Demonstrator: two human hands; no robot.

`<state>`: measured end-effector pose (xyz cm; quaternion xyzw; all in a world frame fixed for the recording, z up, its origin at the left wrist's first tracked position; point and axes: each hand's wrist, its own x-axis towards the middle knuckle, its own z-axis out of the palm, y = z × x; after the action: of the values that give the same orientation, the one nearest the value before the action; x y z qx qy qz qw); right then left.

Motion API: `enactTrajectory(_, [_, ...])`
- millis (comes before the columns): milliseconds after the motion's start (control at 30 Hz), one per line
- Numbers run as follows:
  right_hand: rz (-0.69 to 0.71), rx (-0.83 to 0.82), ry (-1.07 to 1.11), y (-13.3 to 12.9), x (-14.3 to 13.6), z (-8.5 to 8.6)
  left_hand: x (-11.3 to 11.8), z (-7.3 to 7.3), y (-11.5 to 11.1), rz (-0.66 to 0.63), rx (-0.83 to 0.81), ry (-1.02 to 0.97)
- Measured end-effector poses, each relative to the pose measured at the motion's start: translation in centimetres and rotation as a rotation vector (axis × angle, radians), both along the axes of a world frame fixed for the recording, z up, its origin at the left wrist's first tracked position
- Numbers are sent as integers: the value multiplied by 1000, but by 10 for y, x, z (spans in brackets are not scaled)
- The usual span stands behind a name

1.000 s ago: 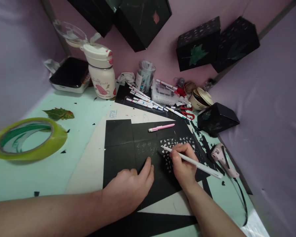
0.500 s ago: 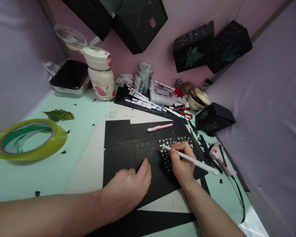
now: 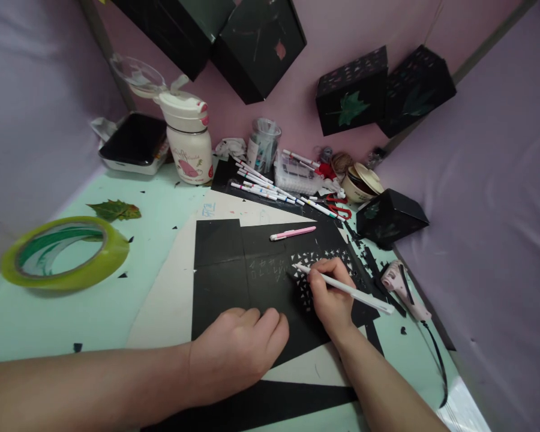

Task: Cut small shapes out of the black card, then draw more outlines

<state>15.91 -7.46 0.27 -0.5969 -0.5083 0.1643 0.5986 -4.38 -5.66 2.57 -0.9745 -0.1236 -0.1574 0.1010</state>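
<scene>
Black card (image 3: 218, 288) lies on white paper, with small cut-out shapes at its right part and faint pale outlines near its middle. My right hand (image 3: 333, 297) grips a white pen (image 3: 364, 297), its tip down at the left edge of the cut-outs. Curled on the lower part of the card is my left hand (image 3: 245, 345), its fingers bent inward; whether anything is beneath them is hidden. A pink pen (image 3: 292, 233) rests on the card above both hands.
Yellow-green tape roll (image 3: 13, 267) and a leaf (image 3: 114, 210) lie left. Behind are a bottle (image 3: 189, 150), markers (image 3: 261, 191), a jar (image 3: 263, 147) and red-handled scissors (image 3: 339, 211). Right are a black box (image 3: 391, 216) and a corded pink tool (image 3: 405, 288). Black boxes (image 3: 258, 54) hang above.
My left hand has shifted slightly right and down on the card, its fingers curling in from a more stretched pose. The right hand with the white pen has barely moved.
</scene>
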Motion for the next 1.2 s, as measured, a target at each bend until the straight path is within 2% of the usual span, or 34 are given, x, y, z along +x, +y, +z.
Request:
enactTrajectory(567, [24,12,7,-1,0,0,0,-3,1,-12,-31,72])
enactTrajectory(867, [34,12,7,0,1,-1,2,-1,1,62,5,72])
enactTrajectory(1000, [36,8,2,-1,1,-2,2,-4,1,115,26,63])
enactTrajectory(1200, [38,12,7,0,1,-1,4,-12,0,104,14,28])
